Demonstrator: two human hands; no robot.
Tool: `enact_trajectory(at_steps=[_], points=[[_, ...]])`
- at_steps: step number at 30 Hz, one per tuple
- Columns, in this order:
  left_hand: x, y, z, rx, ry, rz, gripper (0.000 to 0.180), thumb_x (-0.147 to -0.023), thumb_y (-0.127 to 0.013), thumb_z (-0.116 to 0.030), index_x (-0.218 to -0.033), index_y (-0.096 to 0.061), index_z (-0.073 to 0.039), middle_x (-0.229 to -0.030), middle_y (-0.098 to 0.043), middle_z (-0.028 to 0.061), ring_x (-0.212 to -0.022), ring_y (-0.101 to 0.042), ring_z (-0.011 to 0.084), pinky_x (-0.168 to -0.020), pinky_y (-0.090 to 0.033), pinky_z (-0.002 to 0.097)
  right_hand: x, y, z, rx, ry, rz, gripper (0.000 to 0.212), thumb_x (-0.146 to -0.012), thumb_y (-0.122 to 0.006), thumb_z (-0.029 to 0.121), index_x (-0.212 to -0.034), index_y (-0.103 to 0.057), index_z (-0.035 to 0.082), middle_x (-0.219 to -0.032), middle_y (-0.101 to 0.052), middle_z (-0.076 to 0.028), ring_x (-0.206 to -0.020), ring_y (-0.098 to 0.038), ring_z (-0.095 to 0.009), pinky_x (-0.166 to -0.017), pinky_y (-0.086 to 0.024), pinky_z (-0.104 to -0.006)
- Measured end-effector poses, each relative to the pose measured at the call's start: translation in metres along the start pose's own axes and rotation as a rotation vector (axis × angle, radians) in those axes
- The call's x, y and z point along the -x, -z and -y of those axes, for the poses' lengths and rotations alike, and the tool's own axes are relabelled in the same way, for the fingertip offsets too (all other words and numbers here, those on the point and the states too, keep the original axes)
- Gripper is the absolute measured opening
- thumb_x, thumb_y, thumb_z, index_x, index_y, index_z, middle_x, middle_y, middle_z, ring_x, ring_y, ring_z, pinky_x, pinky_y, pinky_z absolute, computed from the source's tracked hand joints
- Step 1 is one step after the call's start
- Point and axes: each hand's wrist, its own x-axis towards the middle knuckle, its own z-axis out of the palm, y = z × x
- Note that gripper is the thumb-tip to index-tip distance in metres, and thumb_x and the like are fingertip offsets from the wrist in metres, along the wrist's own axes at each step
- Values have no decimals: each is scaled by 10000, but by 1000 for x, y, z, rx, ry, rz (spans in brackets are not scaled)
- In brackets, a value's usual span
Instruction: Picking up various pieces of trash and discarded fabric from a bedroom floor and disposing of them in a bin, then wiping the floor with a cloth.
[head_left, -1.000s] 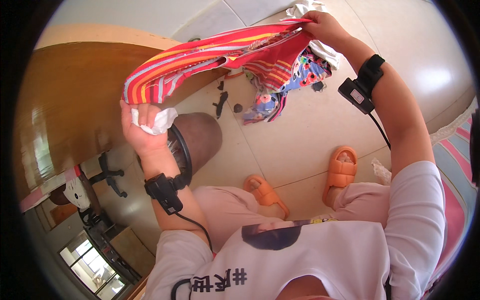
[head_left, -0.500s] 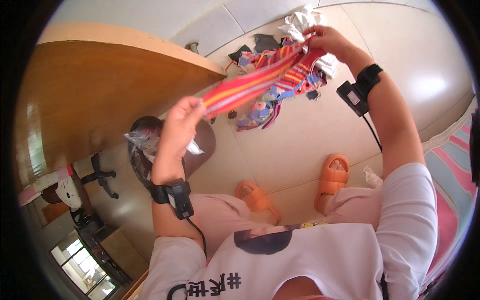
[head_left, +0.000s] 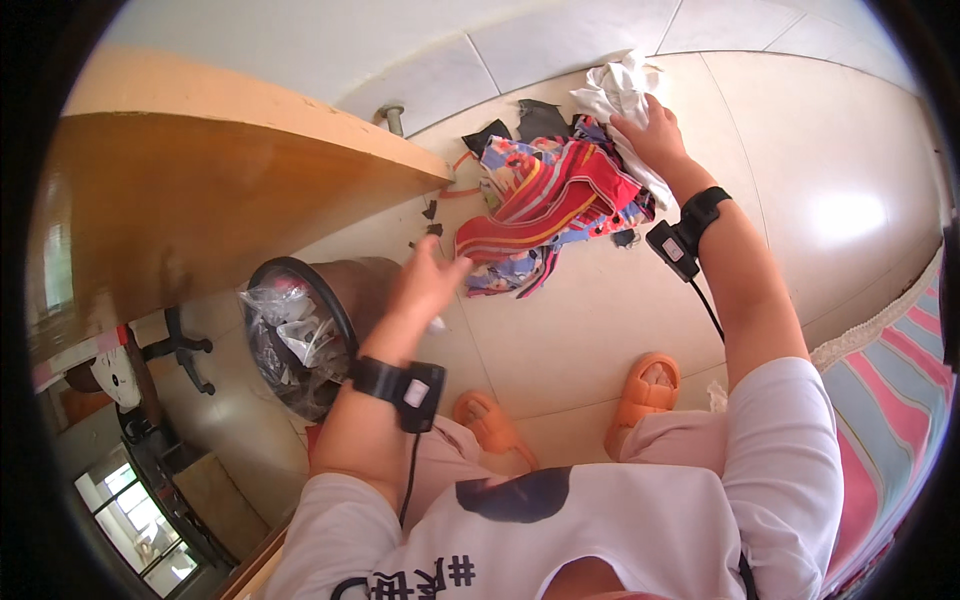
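Touching white cloth [head_left: 612, 92], your right grip [head_left: 655, 142] may be pinching, can't tell; left grip [head_left: 424, 286], thumb spread, rest unclear, is by red striped cloth [head_left: 525, 218], probably humped 'cause floral cloth [head_left: 503, 272] props it off the floor [head_left: 565, 335].

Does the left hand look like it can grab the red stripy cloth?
Probably yes: the left hand is right beside the cloth's left end, and nothing seems to block the way, since the red stripy cloth lies on top of the flowery cloth.
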Motion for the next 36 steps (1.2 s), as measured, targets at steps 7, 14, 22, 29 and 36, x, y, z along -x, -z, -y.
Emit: enact_trajectory(at_steps=[7, 14, 22, 29, 36], points=[[19, -59, -21, 453, 468, 292, 953, -724, -646, -596, -1370, -206, -49, -1106, -540, 143, -948, -565, 181, -615, -454, 300, 9, -19, 16, 124, -153, 18, 518, -749, -603, 343, -1172, -514, 57, -1392, -316, -175, -1257, -348, -325, -960, -352, -489], [-19, -84, -23, 908, 529, 112, 665, -693, -703, -557, -1172, -409, -200, -990, -564, 14, -687, -557, 118, -429, -338, 205, -16, 31, -35, -808, -57, 82, 294, -785, -591, 219, -1001, -581, 20, -907, -626, -98, -809, -602, -182, -747, -480, -297], [-50, -126, -6, 1091, 304, 42, 449, -750, -682, -87, -1146, -476, -33, -1105, -563, 102, -966, -570, 211, -825, -464, 349, -23, 133, -114, -1393, -371, 73, 460, -809, -524, 301, -1169, -500, 15, -1063, -595, -129, -966, -587, -266, -871, -474, -384], [-33, -102, 17, 1071, 52, -481, 455, -728, -571, 99, -1148, -492, -58, -1106, -566, 81, -993, -570, 214, -846, -483, 342, -44, 164, -204, -1205, -253, -417, 344, -743, -586, 166, -1052, -552, 20, -979, -598, -116, -911, -587, -255, -827, -480, -374], [-77, -79, 45, 1080, 432, -528, 550, -793, -659, -188, -1267, -409, -60, -1219, -494, 102, -1059, -536, 215, -847, -485, 363, -104, 97, -228, -204, -411, -323, 817, -753, -628, 363, -1398, -233, 55, -1386, -315, -157, -1264, -330, -273, -1008, -313, -362]])
